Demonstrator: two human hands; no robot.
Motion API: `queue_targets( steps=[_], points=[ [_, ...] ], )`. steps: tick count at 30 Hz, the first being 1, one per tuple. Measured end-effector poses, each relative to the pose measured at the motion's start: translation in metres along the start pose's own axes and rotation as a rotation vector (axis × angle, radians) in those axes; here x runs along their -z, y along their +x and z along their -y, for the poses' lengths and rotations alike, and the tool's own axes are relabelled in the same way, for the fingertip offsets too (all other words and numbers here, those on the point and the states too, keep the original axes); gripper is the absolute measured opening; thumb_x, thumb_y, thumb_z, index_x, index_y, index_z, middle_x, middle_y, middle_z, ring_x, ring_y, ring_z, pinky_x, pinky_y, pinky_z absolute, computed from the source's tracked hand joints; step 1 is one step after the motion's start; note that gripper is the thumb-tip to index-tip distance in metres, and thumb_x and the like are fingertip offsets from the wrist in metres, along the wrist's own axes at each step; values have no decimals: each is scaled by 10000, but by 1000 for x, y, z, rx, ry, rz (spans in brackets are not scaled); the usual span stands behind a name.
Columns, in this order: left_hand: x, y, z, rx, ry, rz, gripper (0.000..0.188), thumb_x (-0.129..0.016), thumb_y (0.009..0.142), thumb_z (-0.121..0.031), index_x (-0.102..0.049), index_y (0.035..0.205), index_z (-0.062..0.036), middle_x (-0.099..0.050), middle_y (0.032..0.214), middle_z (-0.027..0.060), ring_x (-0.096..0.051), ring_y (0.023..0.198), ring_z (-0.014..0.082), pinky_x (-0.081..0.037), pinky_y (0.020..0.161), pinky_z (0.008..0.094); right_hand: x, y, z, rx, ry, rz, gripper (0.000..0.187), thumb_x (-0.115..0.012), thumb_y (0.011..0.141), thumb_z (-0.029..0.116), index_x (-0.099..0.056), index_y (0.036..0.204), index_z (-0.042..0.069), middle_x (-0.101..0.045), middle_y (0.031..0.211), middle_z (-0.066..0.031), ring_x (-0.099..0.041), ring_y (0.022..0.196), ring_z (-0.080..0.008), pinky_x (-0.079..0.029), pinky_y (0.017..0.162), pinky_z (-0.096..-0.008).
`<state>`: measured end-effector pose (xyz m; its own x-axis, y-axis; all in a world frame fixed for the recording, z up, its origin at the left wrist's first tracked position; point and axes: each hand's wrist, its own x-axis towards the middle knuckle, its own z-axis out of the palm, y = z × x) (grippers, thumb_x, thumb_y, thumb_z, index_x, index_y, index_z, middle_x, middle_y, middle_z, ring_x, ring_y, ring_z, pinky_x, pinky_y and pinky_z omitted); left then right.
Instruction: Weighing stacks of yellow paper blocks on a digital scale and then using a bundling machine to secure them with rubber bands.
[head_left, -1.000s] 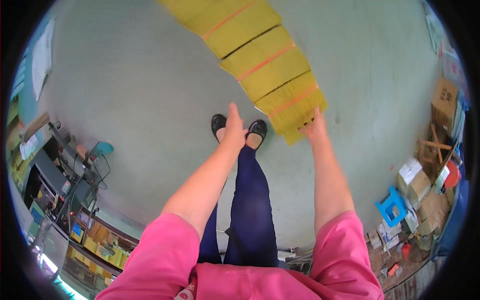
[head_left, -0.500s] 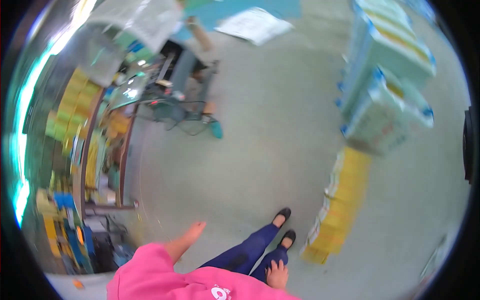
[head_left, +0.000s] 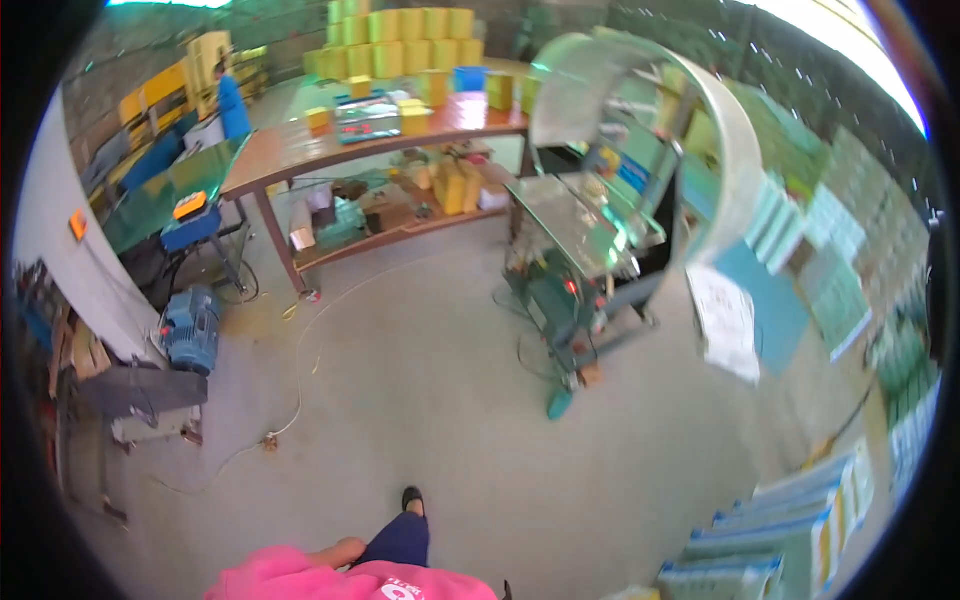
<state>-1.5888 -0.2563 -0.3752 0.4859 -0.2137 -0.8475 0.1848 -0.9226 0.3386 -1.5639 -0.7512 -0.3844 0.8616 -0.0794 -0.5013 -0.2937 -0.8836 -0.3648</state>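
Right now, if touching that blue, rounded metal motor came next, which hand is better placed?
Probably the left hand: the motor stands off to the left, though it seems beyond reach without stepping closer. The right hand is out of view.

Glaring light strip (head_left: 868, 50) at upper right, slight blur, bent dark edges

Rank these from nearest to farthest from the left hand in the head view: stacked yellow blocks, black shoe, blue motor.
From the left hand:
1. Black shoe, ahead, on the floor
2. Blue motor, farther ahead, left
3. Stacked yellow blocks, at the back
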Motion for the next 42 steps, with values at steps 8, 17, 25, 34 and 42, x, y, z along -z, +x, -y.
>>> queue_targets(
  steps=[8, 17, 25, 34, 42],
  points=[
    [255, 32, -11, 137, -1257, -380, 329, -630, 881, -327, -648, 1004, -23, -667, 965, 107, -638, 900, 183, -535, 752, 336, 10, 159, 175, 27, -132, 314, 427, -546, 916, 359, -584, 1284, 145, -605, 1238, -218, -573, 1135, -403, -452, 970, -477],
    [522, 11, -183, -596, -1720, 50, 480, -649, 918, -340, -528, 1249, -15, -593, 1229, 103, -592, 1113, 203, -495, 944, 362, 252, 297, 562, 775, 498, -116, 369, -530, 951, 244, -587, 1250, 37, -659, 1144, -191, -627, 1080, -323, -478, 938, -382],
    [680, 89, -160, -358, -1634, 96, 475, -709, 864, -302, -504, 1236, -89, -576, 1120, 35, -576, 1007, 138, -500, 814, 335, 300, 429, 663, 855, 533, 327, 347, -492, 965, 289, -617, 1206, 74, -665, 1059, -166, -640, 956, -312, -503, 831, -366],
    [875, 161, -113, -406, -1633, -281, 344, -739, 812, -347, -604, 1007, -98, -586, 781, 3, -535, 636, 106, -401, 522, 261, 373, 593, 820, 1043, 328, 348, 317, -497, 964, 304, -617, 1186, 112, -662, 1067, -129, -629, 966, -321, -495, 818, -376],
    [1137, 168, -12, -362, -953, -623, 299, -654, 899, -312, -580, 791, -43, -637, 701, 51, -607, 619, 115, -486, 518, 279, 393, 728, 931, 840, 415, 188, 267, -539, 933, 220, -661, 1090, 42, -691, 993, -140, -674, 891, -263, -511, 804, -353]
  ],
)
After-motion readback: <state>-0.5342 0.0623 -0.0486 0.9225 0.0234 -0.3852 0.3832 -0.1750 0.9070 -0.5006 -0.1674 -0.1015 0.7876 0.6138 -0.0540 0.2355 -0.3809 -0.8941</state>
